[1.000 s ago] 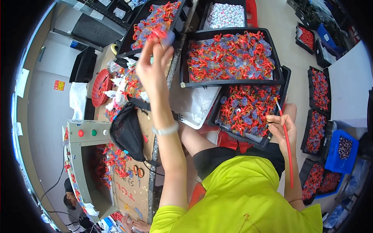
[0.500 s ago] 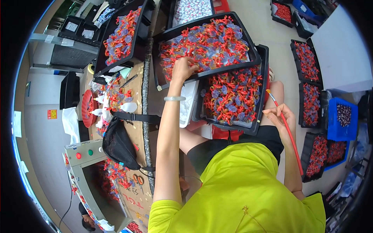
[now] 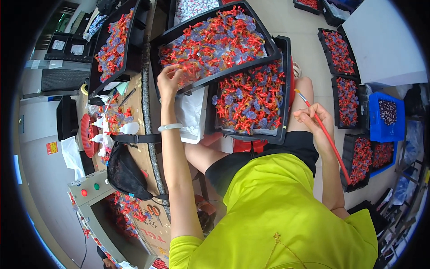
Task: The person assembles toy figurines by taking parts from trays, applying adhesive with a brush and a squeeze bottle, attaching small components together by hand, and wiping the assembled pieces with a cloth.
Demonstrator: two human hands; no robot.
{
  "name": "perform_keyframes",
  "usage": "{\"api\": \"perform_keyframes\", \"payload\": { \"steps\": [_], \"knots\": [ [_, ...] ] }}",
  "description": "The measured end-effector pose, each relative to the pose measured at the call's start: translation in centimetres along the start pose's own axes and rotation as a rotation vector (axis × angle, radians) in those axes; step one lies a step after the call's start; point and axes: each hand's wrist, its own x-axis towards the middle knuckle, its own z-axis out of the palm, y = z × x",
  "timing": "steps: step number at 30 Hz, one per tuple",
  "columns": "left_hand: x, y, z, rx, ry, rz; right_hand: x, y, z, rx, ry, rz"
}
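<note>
My right hand (image 3: 315,119) grips a paintbrush (image 3: 330,140) with a long red handle, its yellowish bristles pointing up and away over my knee. My left hand (image 3: 167,84) is at the near left corner of the upper black tray (image 3: 229,74), its fingers curled together at the pieces there. Whatever they pinch is hidden and blurred. Small red plastic figures (image 3: 215,42) with yellow and clear purple parts fill this tray. It overlaps a lower black tray (image 3: 287,85) full of the same figures.
A white tray (image 3: 203,114) with white lining is beside my left forearm. On the workbench at left are white squeeze bottles (image 3: 129,128), a red dish (image 3: 87,134), a black mesh bag (image 3: 127,168), orange scissors (image 3: 153,210) and a grey machine (image 3: 89,210). More filled trays (image 3: 339,51) line the floor at right.
My left hand has moved left and slightly down within the upper tray, to its near corner. The whole view has shifted, so the trays appear further left. The brush stays in my right hand.
</note>
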Motion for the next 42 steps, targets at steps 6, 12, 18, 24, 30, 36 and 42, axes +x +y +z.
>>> {"api": "perform_keyframes", "payload": {
  "steps": [6, 12, 18, 24, 30, 36, 42],
  "knots": [
    [-4.7, 3.4, 0.9, -0.802, 0.084, -0.140, 0.3, -0.8, 1.5, -0.046, -0.012, -0.067],
    [-18.8, 10.2, 5.9, -1.021, -0.076, -0.137, -0.3, -1.4, 3.6, 0.040, -0.113, -0.184],
    [-25.2, 9.7, 7.3, -1.065, -0.149, -0.242, -1.0, -3.4, 7.3, -0.124, -0.220, -0.395],
    [-26.3, 10.5, 6.6, -1.203, -0.121, -0.349, -0.9, -5.1, 9.5, -0.460, -0.486, -0.632],
    [-26.5, 10.4, 6.6, -1.313, -0.190, -0.355, -0.7, -5.4, 10.6, -0.494, -0.349, -0.731],
    [-26.5, 10.0, 7.0, -1.270, -0.264, -0.287, -0.7, -5.7, 10.2, -0.306, -0.296, -0.597],
    [-26.5, 10.4, 7.2, -1.065, -0.301, -0.250, 1.9, -5.0, 10.8, -0.408, -0.304, -0.624]
  ]
}}
